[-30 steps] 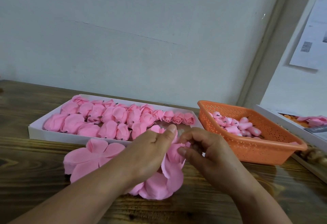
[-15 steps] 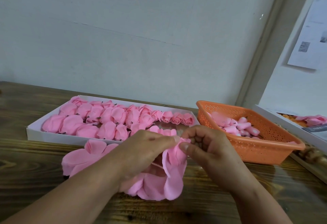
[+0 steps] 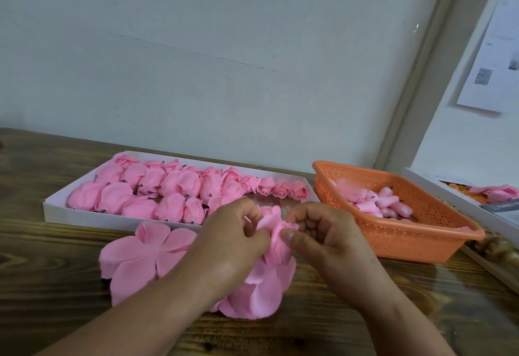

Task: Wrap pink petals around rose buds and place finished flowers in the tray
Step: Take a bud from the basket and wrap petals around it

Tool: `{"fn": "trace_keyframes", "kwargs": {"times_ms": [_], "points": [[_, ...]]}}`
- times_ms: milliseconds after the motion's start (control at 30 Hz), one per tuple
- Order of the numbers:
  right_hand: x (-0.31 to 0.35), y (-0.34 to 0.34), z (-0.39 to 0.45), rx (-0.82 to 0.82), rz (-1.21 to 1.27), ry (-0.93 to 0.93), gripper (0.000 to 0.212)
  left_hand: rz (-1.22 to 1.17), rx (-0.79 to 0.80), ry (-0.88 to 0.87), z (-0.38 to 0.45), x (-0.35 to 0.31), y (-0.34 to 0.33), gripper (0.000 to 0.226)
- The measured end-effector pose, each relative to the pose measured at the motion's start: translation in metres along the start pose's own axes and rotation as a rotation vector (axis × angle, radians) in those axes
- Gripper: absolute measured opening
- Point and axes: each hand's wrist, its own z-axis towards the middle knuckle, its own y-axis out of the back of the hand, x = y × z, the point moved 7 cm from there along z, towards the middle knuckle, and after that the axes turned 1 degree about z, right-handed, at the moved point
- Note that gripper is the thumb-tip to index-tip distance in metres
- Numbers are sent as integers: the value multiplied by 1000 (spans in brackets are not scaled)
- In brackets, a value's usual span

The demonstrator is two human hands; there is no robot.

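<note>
Both hands have drawn closer: left hand (image 3: 233, 239) and right hand (image 3: 317, 239) each hold a tight grip on the petals (image 3: 273, 236), now gathered higher above the surface (image 3: 56, 285); beyond, the tray (image 3: 112, 216) awaits.

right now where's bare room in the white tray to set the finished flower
White tray: a bare strip at its right front corner, behind the hands and in front of the small rosebuds. The left and middle are packed with wrapped flowers. Bare wooden table lies left of the flat petals.
</note>
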Motion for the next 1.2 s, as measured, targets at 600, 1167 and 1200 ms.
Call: {"fn": "trace_keyframes", "kwargs": {"times_ms": [600, 1167, 1200], "points": [[-2, 6, -1, -106, -92, 23, 12, 36, 47, -61, -12, -12, -8, 12], [-16, 34, 1, -256, 167, -70, 27, -662, 348, 237, 2, 4, -12, 18], [-16, 34, 1, -256, 167, -69, 26, -673, 377, 229, 2, 3, -12, 23]]}}
